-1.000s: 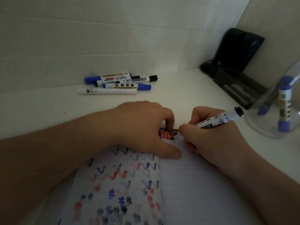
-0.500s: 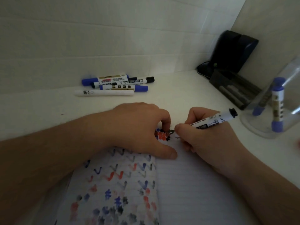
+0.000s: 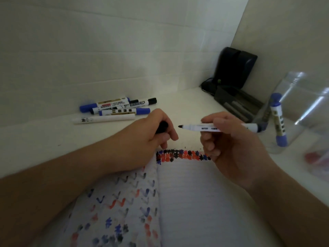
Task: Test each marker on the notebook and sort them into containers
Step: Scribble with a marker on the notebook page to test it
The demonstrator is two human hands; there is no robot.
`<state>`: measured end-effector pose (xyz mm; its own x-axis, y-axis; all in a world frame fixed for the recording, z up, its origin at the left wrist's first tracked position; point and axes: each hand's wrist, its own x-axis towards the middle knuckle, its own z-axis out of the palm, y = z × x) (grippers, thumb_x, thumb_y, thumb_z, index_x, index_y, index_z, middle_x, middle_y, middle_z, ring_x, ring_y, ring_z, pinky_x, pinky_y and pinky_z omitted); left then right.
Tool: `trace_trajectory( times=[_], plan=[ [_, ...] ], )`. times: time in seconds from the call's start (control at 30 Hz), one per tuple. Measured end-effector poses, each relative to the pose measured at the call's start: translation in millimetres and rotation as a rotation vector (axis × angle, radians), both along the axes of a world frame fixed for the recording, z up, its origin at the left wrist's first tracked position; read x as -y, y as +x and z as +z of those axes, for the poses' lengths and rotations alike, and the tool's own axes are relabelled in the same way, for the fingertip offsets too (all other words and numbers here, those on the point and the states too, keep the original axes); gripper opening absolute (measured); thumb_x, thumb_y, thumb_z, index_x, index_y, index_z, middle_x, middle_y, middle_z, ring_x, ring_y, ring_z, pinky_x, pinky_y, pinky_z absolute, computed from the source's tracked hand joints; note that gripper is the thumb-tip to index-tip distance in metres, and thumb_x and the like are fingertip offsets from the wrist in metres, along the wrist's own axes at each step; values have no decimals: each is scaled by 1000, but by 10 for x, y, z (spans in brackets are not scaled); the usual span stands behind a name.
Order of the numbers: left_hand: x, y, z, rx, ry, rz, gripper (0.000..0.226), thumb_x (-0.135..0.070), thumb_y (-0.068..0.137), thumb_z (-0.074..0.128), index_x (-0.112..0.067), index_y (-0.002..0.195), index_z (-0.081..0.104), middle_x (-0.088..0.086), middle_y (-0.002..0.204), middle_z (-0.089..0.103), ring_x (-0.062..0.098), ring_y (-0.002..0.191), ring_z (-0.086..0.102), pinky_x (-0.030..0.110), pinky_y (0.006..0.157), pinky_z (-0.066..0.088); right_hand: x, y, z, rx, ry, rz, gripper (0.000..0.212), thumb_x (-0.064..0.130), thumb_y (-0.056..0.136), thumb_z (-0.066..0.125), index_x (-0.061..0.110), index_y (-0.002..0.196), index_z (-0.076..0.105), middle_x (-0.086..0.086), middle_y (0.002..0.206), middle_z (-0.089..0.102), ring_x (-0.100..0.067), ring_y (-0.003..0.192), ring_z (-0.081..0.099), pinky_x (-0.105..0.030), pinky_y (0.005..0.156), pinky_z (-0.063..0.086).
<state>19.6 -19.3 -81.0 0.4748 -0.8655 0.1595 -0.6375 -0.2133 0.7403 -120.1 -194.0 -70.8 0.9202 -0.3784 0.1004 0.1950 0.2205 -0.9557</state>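
My right hand (image 3: 226, 145) holds an uncapped white marker (image 3: 204, 127) level above the notebook (image 3: 192, 202), its black tip pointing left. My left hand (image 3: 151, 138) grips the marker's black cap (image 3: 162, 127), a short gap from the tip, and its heel rests on the notebook's left page. Rows of red, blue and black test marks cover the left page and the top of the right page. Several capped markers (image 3: 115, 108) lie by the back wall. A clear container (image 3: 292, 113) at the right holds blue-capped markers (image 3: 277, 120).
A dark tray (image 3: 236, 104) with grey items stands in the back right corner, in front of a black device (image 3: 235, 68). A second clear container with something red (image 3: 315, 157) sits at the far right edge. White walls close the back and right.
My right hand has lifted the marker off the page and turned it level, tip to the left. My left hand has come off the page's top edge and now holds the black cap up.
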Motion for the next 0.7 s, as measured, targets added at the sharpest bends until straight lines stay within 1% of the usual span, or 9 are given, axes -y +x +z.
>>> trace_trajectory(
  times=[0.07,0.13,0.23,0.3,0.37,0.47,0.5,0.57,0.7],
  plan=[
    [6,-1,-10,27,-17,-7,20,-20,105,49,-38,106,57,-32,95,65,-5,86,64,9,69,47,3,-5,-13,-26,41,19,27,23,83,55,8,89,77,-10,71,62,-17,55,51,-23,45,41],
    [8,-7,-15,36,-21,-28,25,-21,104,51,-45,110,58,-35,97,65,-5,90,64,7,74,46,-3,-13,-8,-31,31,3,32,24,79,53,5,91,77,-11,71,63,-18,55,51,-22,45,43],
    [-2,3,-38,80,-26,-30,28,-28,102,52,-52,115,58,-23,96,68,-2,89,64,9,75,47,-11,-16,-10,-46,14,-25,33,19,79,47,2,91,73,-13,69,62,-19,53,50,-23,43,41],
    [-3,17,-51,97,-24,-23,27,-31,101,53,-50,118,60,-17,93,68,1,88,63,14,74,49,-7,-9,-17,-54,0,-31,29,15,82,45,3,90,70,-13,69,62,-19,52,49,-23,42,40],
    [3,19,-56,127,-18,-24,27,-32,101,54,-45,124,62,-15,93,68,4,88,62,18,75,49,-1,2,-24,-65,-18,-37,21,14,81,50,6,87,68,-15,70,62,-20,52,49,-23,42,40],
    [4,7,-57,95,-35,-13,32,-35,100,57,-46,130,54,-20,96,69,0,87,64,14,73,49,-13,24,-40,-82,-82,-56,9,11,84,54,9,85,62,-18,71,64,-21,51,50,-24,42,37],
    [1,3,-59,50,-51,-7,28,-36,99,59,-44,126,51,-21,98,71,-1,86,66,12,71,49,-21,30,-40,-90,-109,-75,6,9,89,56,9,84,60,-18,71,64,-22,50,50,-24,41,37],
    [-4,-1,-58,-24,-99,-6,17,-34,98,61,-35,111,51,-19,97,74,2,82,69,13,69,50,-26,27,-44,-98,-152,-107,17,6,96,60,8,80,59,-16,68,64,-21,50,49,-23,41,38],
    [-22,33,-63,-125,-248,7,8,-27,95,67,-27,102,64,-11,91,76,9,78,70,19,70,54,-28,-4,-6,-126,-165,-121,12,19,83,73,10,77,70,-10,62,60,-16,49,48,-21,42,39]
  ],
)
